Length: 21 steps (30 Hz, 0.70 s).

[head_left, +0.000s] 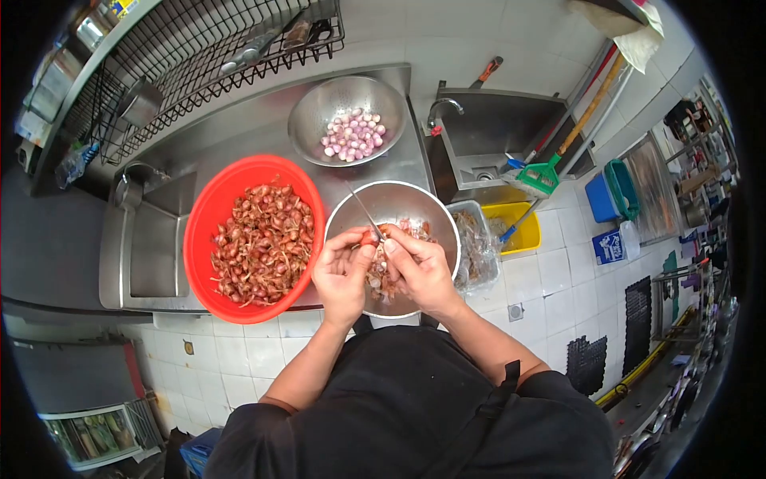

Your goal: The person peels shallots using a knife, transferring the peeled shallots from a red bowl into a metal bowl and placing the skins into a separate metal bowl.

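Observation:
Over a steel bowl (447, 215) with peelings (383, 287) in it, my left hand (343, 271) pinches a reddish shallot (369, 238). My right hand (423, 275) is closed on a small knife (364, 206), its blade pointing up and to the left beside the shallot; the handle is mostly hidden by my fingers. Left of my hands, a red tub (198, 247) holds many unpeeled shallots (263, 239). Behind the bowl, a steel colander (307, 112) contains peeled, pale purple shallots (353, 136).
A sink (159, 247) lies at the left of the steel counter, another sink (471, 148) at the back right. A clear bin with a plastic liner (475, 247) and a yellow container (523, 231) stand right of the bowl. A wire rack (199, 72) hangs above.

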Available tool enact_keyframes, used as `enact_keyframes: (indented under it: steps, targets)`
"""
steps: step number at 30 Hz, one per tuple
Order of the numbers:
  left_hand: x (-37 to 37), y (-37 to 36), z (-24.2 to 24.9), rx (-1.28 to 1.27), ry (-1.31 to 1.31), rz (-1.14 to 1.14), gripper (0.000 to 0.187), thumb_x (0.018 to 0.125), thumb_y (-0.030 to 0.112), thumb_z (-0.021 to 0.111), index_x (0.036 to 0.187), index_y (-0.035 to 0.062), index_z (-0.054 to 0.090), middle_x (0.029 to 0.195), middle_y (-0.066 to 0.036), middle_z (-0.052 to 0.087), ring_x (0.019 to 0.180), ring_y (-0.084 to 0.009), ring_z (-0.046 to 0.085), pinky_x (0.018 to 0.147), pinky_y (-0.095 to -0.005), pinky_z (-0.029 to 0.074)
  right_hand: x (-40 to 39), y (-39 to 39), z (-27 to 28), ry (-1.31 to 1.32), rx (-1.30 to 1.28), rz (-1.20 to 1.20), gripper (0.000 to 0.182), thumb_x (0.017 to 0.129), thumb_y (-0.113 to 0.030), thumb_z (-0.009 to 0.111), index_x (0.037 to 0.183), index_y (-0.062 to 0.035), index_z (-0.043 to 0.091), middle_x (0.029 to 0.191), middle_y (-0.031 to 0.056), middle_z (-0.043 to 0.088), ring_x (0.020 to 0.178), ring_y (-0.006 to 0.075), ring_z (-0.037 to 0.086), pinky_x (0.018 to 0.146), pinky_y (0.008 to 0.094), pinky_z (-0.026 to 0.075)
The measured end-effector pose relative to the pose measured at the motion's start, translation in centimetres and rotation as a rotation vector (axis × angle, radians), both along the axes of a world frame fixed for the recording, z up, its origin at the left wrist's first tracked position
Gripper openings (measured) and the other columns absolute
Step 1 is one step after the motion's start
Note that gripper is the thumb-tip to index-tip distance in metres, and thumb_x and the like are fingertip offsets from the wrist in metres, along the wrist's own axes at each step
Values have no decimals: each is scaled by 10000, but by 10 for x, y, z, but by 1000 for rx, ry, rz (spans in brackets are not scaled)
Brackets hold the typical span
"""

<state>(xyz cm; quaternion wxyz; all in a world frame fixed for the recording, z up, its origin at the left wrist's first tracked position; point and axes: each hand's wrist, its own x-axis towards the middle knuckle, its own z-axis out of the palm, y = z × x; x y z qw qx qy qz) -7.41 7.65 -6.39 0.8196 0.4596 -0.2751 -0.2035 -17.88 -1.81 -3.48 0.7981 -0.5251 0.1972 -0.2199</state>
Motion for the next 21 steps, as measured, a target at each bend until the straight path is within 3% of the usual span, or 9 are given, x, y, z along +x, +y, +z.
enact_keyframes:
  steps: [3,5,9,11,15,18,19,20,21]
  targets:
    - [14,3,-3,-82,345,-210,240,939,-31,588,1177,-13,573,1180,-152,639,1076,-191,631,973,-323,510,-2,-2,13,13,245,50,384,1015,-187,554,1358,-14,549,685,-16,547,495,25,426,442,179,350]
    - [21,3,-7,-113,554,-356,245,965,22,565,1209,-3,570,1169,-135,650,1067,-204,640,961,-325,521,0,-2,13,52,213,31,377,1017,-199,551,1354,-29,559,662,-20,524,478,29,412,429,185,339]
    - [20,0,-1,-65,517,-322,245,969,41,570,1209,-7,573,1138,-127,657,1056,-195,642,942,-321,534,3,0,3,90,63,8,368,1016,-196,555,1344,-31,572,628,-30,498,479,27,408,427,197,333]
    - [24,0,-11,49,282,-253,245,985,85,563,1208,-15,581,1111,-123,659,1057,-199,642,931,-317,538,4,3,2,91,26,-32,362,1014,-189,557,1337,-27,578,631,-35,503,491,23,410,438,198,337]
    - [35,4,-9,-40,423,-335,257,996,109,556,1214,-23,587,1088,-116,659,1033,-192,645,904,-304,539,6,-7,-15,67,-118,-211,350,1010,-167,558,1320,-8,588,650,-49,518,523,10,411,471,194,342]
    - [40,7,-5,-4,462,-339,264,1006,116,542,1221,-29,586,1071,-115,656,984,-180,642,855,-280,538,-2,-24,-18,181,-179,-139,341,1011,-160,546,1302,10,593,689,-48,551,581,19,453,537,194,390]
    - [41,8,-6,-7,473,-349,265,1007,123,542,1225,-21,588,1061,-110,650,954,-174,634,822,-266,533,-3,-31,-27,240,-344,-66,316,1007,-143,527,1263,26,600,741,8,631,669,92,585,639,249,467]
    - [42,9,-6,-9,485,-360,267,1008,129,542,1229,-14,589,1051,-105,645,923,-167,625,789,-253,529,-7,-36,-30,241,-341,-63,316,1007,-143,527,1263,26,600,741,8,631,669,92,585,639,249,467]
    - [41,10,-7,-8,487,-358,267,1008,129,542,1229,-14,589,1051,-105,645,923,-167,625,789,-253,529,-11,-40,-30,407,-490,57,301,999,-125,522,1244,29,604,799,62,668,754,152,632,705,297,486]
